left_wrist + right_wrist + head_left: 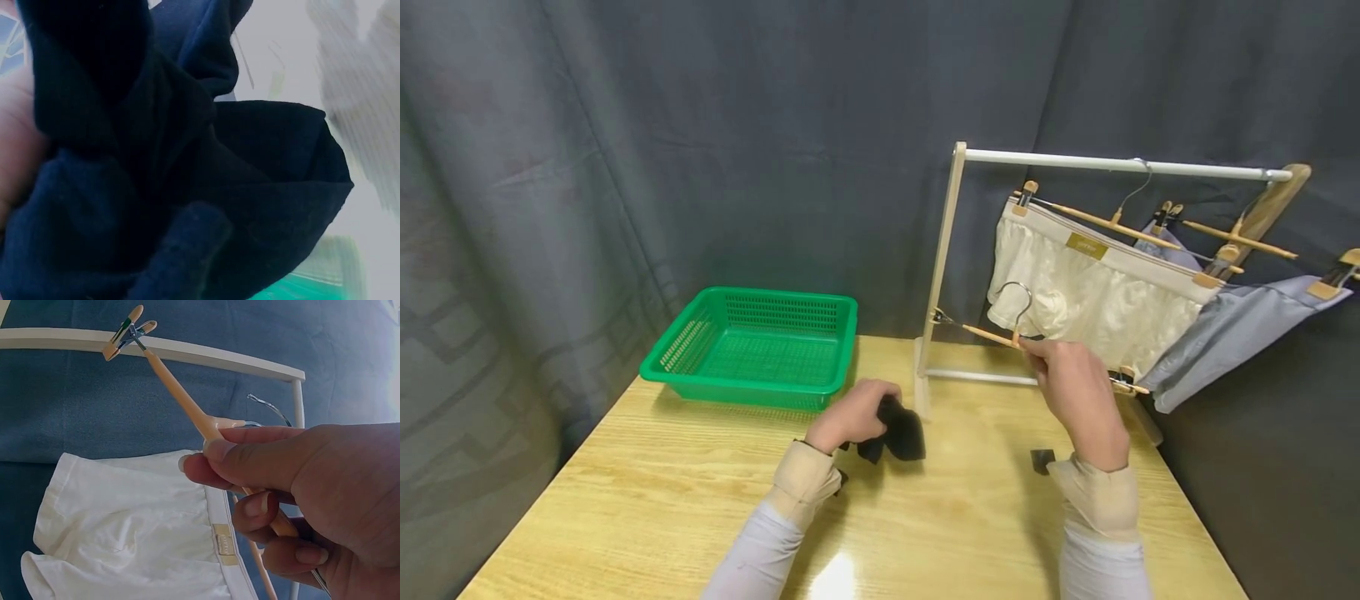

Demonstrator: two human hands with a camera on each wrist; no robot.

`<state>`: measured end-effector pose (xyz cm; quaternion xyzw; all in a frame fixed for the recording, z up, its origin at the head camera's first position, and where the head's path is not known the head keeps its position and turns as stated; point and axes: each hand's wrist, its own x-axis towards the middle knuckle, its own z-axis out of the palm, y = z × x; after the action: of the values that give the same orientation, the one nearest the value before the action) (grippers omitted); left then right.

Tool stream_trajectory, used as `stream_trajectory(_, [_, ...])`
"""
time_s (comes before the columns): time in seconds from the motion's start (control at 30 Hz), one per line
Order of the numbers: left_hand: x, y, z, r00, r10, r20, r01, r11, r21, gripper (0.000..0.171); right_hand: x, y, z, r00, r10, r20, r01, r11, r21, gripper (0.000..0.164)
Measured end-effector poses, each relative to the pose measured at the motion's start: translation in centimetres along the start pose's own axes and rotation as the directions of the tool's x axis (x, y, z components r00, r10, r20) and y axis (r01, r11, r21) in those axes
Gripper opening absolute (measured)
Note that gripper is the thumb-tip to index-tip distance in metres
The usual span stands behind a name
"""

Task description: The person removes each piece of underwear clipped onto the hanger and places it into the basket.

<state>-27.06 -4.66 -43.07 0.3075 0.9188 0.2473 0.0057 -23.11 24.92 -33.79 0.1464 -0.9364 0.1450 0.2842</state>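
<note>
My left hand [855, 414] grips a bunched piece of black cloth [904, 431] just above the table, in front of the green basket. Close up in the left wrist view, folds of the dark cloth [269, 150] fill most of the picture; its full shape is hidden. With thumb and fingers my right hand [1077, 398] pinches a wooden clip hanger [988, 335] near its middle, the metal hook pointing up. One end clip [128, 334] of that hanger shows in the right wrist view, with nothing in it.
A green plastic basket [748, 386] stands at the back left of the wooden table [647, 492]. On the right, a small rack [1037, 158] bears hangers with cream shorts [1075, 283] and grey shorts [1217, 333]. Dark curtains [775, 125] hang behind.
</note>
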Motion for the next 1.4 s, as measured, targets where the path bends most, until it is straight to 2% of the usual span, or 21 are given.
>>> stream_trajectory(0.33, [0.8, -0.1, -1.1, 0.997, 0.070, -0.037, -0.069, 0.997, 0.025, 0.030, 1.0, 0.1, -0.2, 1.000, -0.022, -0.005, 0.022, 1.000, -0.021, 0.028])
stream_trajectory(0.57, [1.3, 0.2, -2.0, 0.994, 0.101, -0.046, -0.098, 0.994, 0.053, 0.030, 1.4, 0.5, -0.3, 1.000, 0.016, 0.010, -0.015, 0.999, -0.029, 0.027])
stream_trajectory(0.73, [1.6, 0.0, -2.7, 0.992, 0.110, -0.061, -0.107, 0.993, 0.047, 0.030, 1.5, 1.0, -0.4, 0.999, 0.027, 0.029, -0.027, 0.999, -0.020, 0.027])
stream_trajectory(0.97, [2.2, -0.9, -4.4, 0.985, 0.136, -0.109, -0.136, 0.991, 0.013, 0.029, 1.7, 1.4, -0.6, 0.999, 0.017, 0.027, -0.017, 1.000, -0.020, 0.028])
stream_trajectory(1.1, [2.3, -1.6, -5.1, 0.984, 0.122, -0.127, -0.123, 0.992, 0.005, 0.030, 1.6, 1.4, -0.9, 1.000, 0.017, 0.019, -0.016, 1.000, -0.026, 0.027])
stream_trajectory(1.27, [2.3, -2.2, -5.7, 0.984, 0.085, -0.159, -0.096, 0.993, -0.063, 0.032, 1.5, 1.4, -1.2, 1.000, 0.018, 0.001, -0.018, 0.999, -0.040, 0.027])
stream_trajectory(1.4, [2.3, -2.6, -6.0, 0.979, 0.088, -0.183, -0.106, 0.990, -0.091, 0.030, 1.4, 1.6, -1.4, 1.000, 0.029, -0.012, -0.029, 0.999, -0.044, 0.026])
